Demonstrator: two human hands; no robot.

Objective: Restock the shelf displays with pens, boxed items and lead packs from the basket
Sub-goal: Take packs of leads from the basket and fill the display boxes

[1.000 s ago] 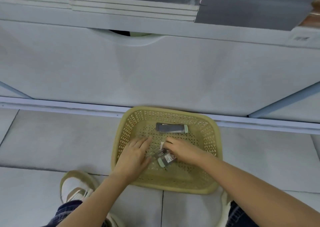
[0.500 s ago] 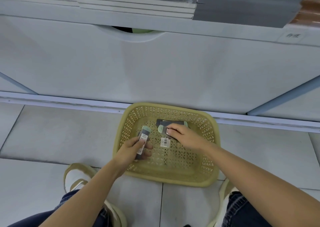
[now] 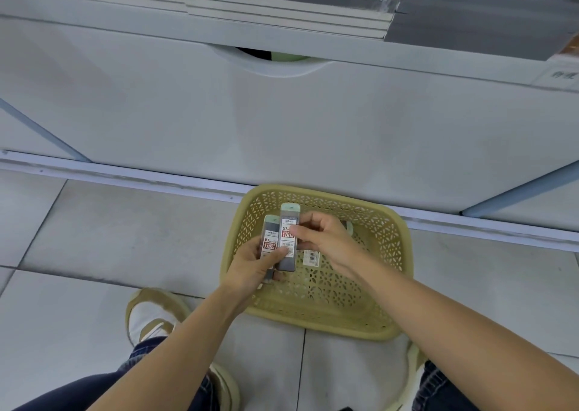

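Observation:
A yellow plastic basket sits on the tiled floor against the white shelf base. Above its left rim I hold two grey lead packs with pale green caps and 0.7 labels. My left hand grips the lower ends of both, the left lead pack and the right lead pack. My right hand pinches the right pack by its label. A further lead pack lies in the basket, mostly hidden behind my right hand, and a small barcode tag lies on the basket floor.
The white cabinet front with a curved cut-out rises just behind the basket. Stacked grey and white packs lie on the shelf above. My shoes and jeans flank the basket on the floor.
My left hand rose with its lead pack. My right hand lifted a second pack from the basket and brought it beside the first; both hands now meet above the left rim.

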